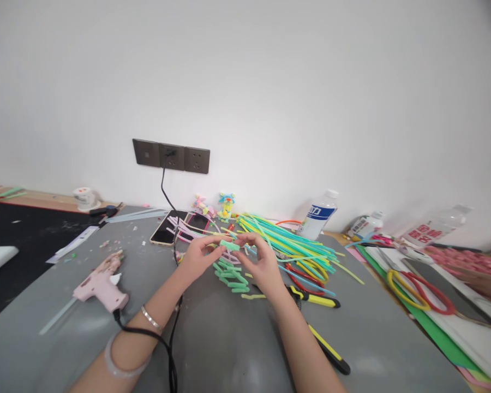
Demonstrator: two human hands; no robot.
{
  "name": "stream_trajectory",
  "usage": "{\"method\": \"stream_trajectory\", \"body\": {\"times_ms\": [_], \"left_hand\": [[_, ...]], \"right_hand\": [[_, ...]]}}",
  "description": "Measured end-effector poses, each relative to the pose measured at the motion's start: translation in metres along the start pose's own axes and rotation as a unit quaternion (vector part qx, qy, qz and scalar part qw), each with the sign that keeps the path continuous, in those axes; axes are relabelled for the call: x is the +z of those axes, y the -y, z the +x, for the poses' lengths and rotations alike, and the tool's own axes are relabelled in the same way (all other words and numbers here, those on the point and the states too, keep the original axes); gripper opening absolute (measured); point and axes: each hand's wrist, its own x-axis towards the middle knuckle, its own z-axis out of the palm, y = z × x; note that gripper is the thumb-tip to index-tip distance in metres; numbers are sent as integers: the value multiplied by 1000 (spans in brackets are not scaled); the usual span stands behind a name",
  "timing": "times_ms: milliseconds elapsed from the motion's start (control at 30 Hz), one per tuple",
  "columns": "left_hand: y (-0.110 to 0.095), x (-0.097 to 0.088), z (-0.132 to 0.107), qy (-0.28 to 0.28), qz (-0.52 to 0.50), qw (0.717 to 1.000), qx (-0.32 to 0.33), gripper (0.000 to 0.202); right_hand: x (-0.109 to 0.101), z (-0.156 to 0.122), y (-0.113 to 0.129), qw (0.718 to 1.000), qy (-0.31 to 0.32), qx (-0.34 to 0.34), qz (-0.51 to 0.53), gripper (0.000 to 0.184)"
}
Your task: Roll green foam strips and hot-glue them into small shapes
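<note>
My left hand (199,255) and my right hand (259,265) meet above the grey mat (229,338), both pinching a short green fuzzy stick piece (229,245) held level between the fingertips. Just under the hands lies a small pile of similar green pieces (231,274). A heap of long coloured fuzzy sticks (288,243) spreads to the right of my right hand. My left wrist wears two bracelets.
A pink glue gun (101,286) lies at the left, its black cord running to the wall socket (171,156). A phone (168,226), two small stick figures (226,206), bottles (317,215), yellow-handled pliers (315,298) and large scissors (423,289) surround the work spot.
</note>
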Motion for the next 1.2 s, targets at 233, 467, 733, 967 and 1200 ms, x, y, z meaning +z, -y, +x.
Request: {"method": "stream_trajectory", "body": {"times_ms": [233,467,733,967,1200], "left_hand": [[-2,1,-1,-1,13,1000,-5,31],[1,0,-1,2,19,1000,-5,31],[-3,0,-1,-11,20,1000,-6,29],[0,0,-1,-18,23,1000,7,26],[-2,0,0,-26,28,999,32,23]], "right_hand": [[0,-1,-1,1000,5,4,7,23],[0,-1,0,1000,11,7,5,24],[-5,2,1,997,-52,-38,-52,28],[-9,0,-6,990,-130,33,-46,19],[-5,1,-6,996,-57,-13,-68,17]]}}
